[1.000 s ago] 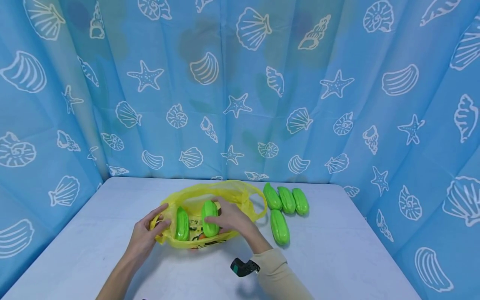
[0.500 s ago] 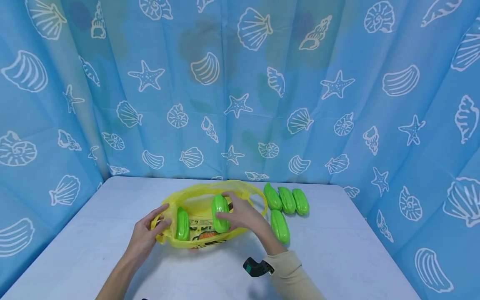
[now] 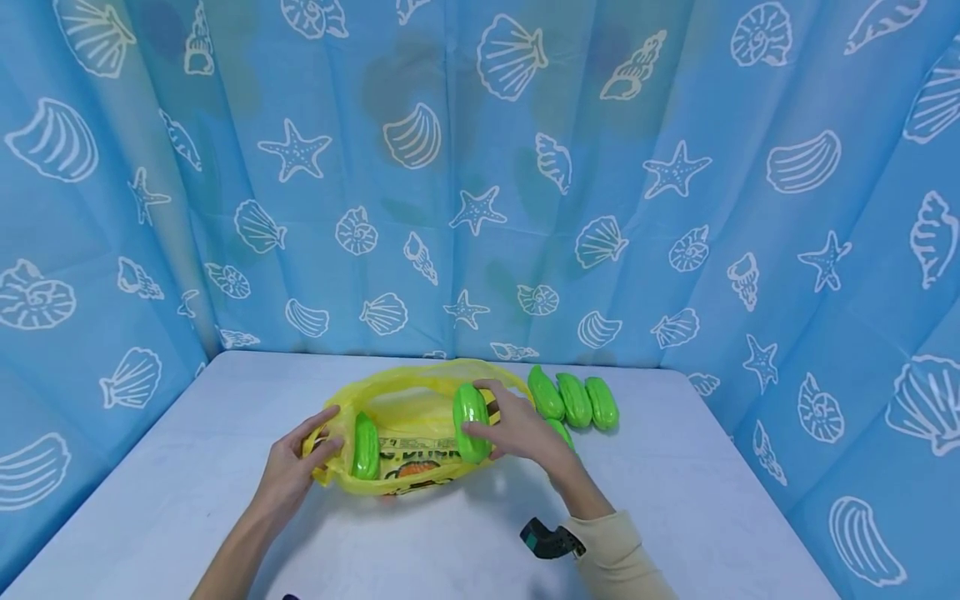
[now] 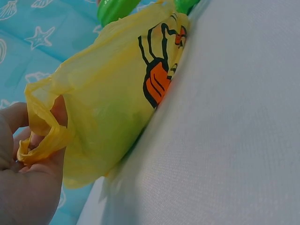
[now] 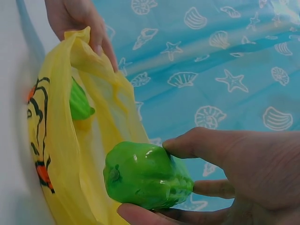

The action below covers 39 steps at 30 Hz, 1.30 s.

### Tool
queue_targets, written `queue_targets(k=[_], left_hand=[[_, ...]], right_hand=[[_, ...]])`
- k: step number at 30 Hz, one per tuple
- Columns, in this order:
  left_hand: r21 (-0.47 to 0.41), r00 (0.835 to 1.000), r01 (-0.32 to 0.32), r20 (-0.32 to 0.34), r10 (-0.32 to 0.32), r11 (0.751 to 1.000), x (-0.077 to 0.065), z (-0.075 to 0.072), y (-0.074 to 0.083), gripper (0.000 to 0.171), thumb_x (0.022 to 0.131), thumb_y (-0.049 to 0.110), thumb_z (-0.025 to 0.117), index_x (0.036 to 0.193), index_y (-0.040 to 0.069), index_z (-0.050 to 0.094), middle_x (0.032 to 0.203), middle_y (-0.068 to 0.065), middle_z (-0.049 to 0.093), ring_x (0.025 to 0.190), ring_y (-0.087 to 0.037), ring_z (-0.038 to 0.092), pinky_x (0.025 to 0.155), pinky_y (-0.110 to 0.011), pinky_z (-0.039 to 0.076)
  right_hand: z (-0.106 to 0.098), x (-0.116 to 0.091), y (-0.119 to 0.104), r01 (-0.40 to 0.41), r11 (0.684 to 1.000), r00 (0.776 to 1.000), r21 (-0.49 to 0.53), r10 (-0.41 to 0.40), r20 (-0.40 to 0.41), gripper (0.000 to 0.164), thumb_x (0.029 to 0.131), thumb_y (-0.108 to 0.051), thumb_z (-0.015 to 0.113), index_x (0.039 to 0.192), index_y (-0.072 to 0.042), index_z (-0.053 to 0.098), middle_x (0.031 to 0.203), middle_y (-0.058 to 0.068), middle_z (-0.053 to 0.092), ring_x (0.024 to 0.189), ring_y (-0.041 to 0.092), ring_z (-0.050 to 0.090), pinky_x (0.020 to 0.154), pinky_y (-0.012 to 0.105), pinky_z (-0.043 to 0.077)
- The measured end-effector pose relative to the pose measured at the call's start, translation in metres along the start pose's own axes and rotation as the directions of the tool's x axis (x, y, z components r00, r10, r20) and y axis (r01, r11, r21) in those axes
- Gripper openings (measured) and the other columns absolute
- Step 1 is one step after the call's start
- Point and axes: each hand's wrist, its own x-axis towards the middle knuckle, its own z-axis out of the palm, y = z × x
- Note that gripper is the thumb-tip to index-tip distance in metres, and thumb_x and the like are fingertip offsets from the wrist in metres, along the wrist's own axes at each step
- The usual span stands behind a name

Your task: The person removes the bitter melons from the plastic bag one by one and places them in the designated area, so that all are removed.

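Your way down: mouth of the yellow bag (image 3: 416, 379), between inner green vegetable (image 3: 366, 447) and held green vegetable (image 3: 470, 422) | left: left hand (image 3: 302, 452) blocks you | right: right hand (image 3: 519, 422), then loose green vegetables (image 3: 575, 402) | far: curtain (image 3: 480, 275) | near: you have room over the table (image 3: 420, 554)

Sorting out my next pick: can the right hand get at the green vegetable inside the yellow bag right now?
Probably not yet: the right hand grips another green vegetable. Otherwise the way looks free, with the yellow bag gaping open above the vegetable inside.
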Motion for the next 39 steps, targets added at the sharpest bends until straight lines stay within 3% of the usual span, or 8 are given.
queue_targets(k=[12,24,35,39], left_hand=[[0.019,1.0,-0.024,-0.007,0.025,1.0,-0.003,0.0,0.001,0.06,0.094,0.04,0.064,0.149,0.029,0.042,0.129,-0.004,0.041,0.106,-0.014,0.048,0.079,-0.014,0.052],[0.007,1.0,-0.018,-0.009,0.018,1.0,-0.004,0.001,0.004,0.061,0.094,0.038,0.065,0.149,0.028,0.042,0.132,-0.005,0.041,0.109,-0.016,0.047,0.081,-0.013,0.052],[0.012,1.0,-0.008,-0.007,0.008,1.0,-0.003,0.001,0.003,0.063,0.093,0.04,0.066,0.15,0.028,0.041,0.131,-0.005,0.04,0.108,-0.015,0.047,0.08,-0.013,0.051],[0.002,1.0,0.002,0.001,-0.002,1.0,-0.002,0.001,0.003,0.065,0.093,0.041,0.066,0.15,0.028,0.04,0.131,-0.004,0.04,0.108,-0.014,0.047,0.08,-0.014,0.052]], right_hand=[[-0.019,-0.016,0.016,-0.054,0.998,0.997,0.018,0.054,-0.049,0.072,0.09,-0.028,0.071,0.151,-0.02,0.033,0.122,0.023,0.059,0.066,0.02,0.067,0.058,0.033,0.058],[-0.04,-0.03,0.035,-0.088,0.996,0.995,0.029,0.089,-0.054,0.074,0.09,-0.03,0.071,0.152,-0.018,0.032,0.127,0.024,0.055,0.077,0.02,0.067,0.066,0.041,0.06],[-0.057,-0.044,0.05,-0.104,0.994,0.993,0.02,0.105,-0.061,0.077,0.091,-0.031,0.071,0.152,-0.014,0.029,0.131,0.028,0.051,0.079,0.02,0.068,0.064,0.037,0.061],[-0.064,-0.049,0.053,-0.109,0.994,0.992,0.006,0.109,-0.067,0.077,0.09,-0.032,0.071,0.152,-0.012,0.029,0.131,0.028,0.051,0.088,0.023,0.068,0.065,0.036,0.061]])
